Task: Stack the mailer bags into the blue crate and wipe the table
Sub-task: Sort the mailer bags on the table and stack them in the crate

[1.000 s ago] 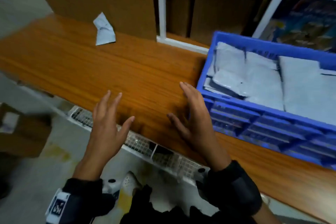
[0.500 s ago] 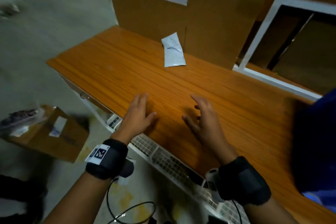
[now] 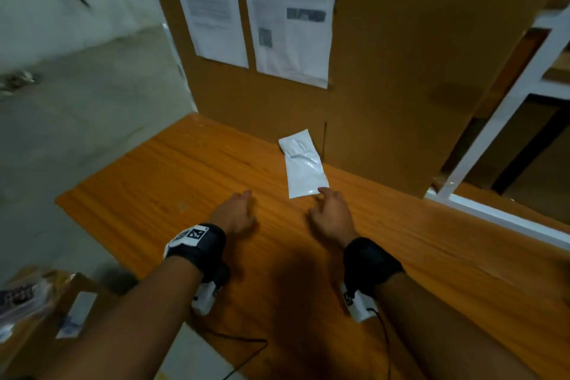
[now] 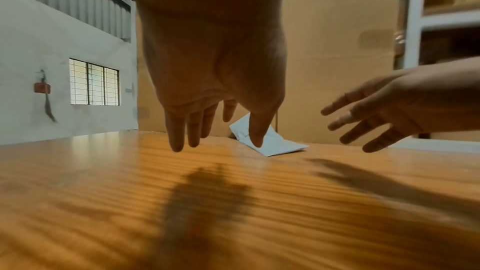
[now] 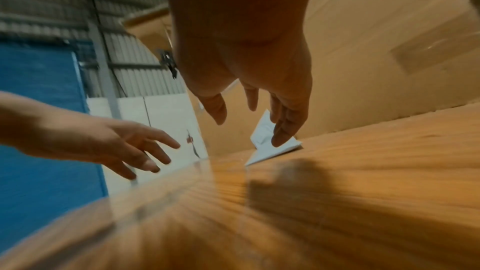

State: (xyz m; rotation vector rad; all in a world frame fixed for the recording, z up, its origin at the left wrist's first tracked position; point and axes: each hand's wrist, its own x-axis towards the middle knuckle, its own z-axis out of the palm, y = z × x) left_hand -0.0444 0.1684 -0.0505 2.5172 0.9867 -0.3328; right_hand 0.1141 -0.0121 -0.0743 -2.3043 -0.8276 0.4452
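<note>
One flat white plastic mailer bag lies at the desk's far edge; my unclenched right hand should pinch its near corner, left hand empty.

You have one white mailer bag left on the orange wooden table, lying flat at its far edge, its crumpled far end against the cardboard.
</note>
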